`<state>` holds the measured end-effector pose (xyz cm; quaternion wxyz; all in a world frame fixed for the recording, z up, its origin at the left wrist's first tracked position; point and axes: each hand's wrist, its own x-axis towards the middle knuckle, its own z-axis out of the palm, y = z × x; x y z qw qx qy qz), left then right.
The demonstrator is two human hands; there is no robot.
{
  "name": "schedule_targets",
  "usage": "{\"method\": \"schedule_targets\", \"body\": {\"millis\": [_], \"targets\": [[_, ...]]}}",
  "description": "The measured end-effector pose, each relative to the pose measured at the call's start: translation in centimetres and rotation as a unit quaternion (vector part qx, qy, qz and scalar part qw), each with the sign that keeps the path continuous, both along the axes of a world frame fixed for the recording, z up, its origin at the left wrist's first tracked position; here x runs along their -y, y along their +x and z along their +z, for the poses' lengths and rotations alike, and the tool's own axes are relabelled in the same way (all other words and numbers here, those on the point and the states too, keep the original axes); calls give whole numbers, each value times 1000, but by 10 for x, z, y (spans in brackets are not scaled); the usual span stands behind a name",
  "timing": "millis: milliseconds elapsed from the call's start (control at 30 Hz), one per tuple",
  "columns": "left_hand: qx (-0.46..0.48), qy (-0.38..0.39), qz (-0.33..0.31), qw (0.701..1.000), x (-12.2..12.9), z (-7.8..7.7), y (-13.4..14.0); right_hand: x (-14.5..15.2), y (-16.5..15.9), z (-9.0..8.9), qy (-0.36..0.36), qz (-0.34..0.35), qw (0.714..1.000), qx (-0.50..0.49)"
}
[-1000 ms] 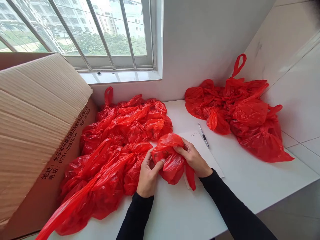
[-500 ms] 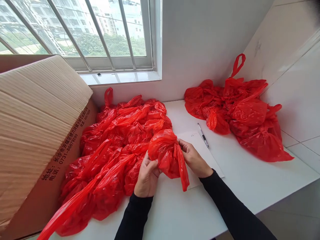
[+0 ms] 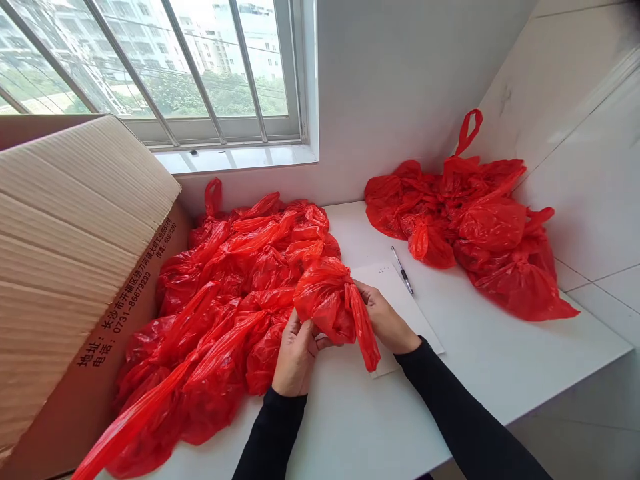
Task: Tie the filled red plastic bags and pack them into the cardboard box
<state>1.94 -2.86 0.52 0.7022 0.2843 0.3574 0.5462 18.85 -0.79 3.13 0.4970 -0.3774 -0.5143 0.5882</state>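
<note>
A knotted red plastic bag [image 3: 327, 300] is held up between my two hands, above the white tabletop. My left hand [image 3: 296, 350] grips its lower left side, thumb in front and fingers underneath. My right hand [image 3: 383, 313] holds the bag's right side near the knot, with some of its fingers hidden behind the plastic. A twisted tail of the bag hangs down beside that hand. What the bag contains cannot be made out. Close on the left lies a heap of tied red plastic bags [image 3: 215, 367].
A big cardboard box [image 3: 75, 227] with a raised flap stands at the left. Beyond my right hand lie a white paper sheet [image 3: 415, 320] and a black pen [image 3: 403, 270]. More red bags [image 3: 493, 227] are piled by the right wall. A barred window [image 3: 215, 73] is behind.
The held bag has tilted slightly and its hanging tail has risen a little. My left fingers have shifted along its underside. The whole view has moved slightly.
</note>
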Motion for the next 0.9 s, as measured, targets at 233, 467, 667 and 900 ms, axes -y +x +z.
{"method": "schedule_targets", "body": {"millis": [233, 467, 667, 900], "targets": [[-33, 66, 12, 997, -1, 8, 2, 4, 1, 11, -6, -9, 1000, 0], [-32, 74, 96, 992, -3, 0, 1, 7, 0, 13, 52, 61, 993, 83], [-2, 56, 77, 995, 2, 5, -3, 5, 1, 6, 60, 32, 989, 133], [-5, 59, 73, 996, -2, 3, -2, 5, 0, -10, 13, -23, 990, 135]]}}
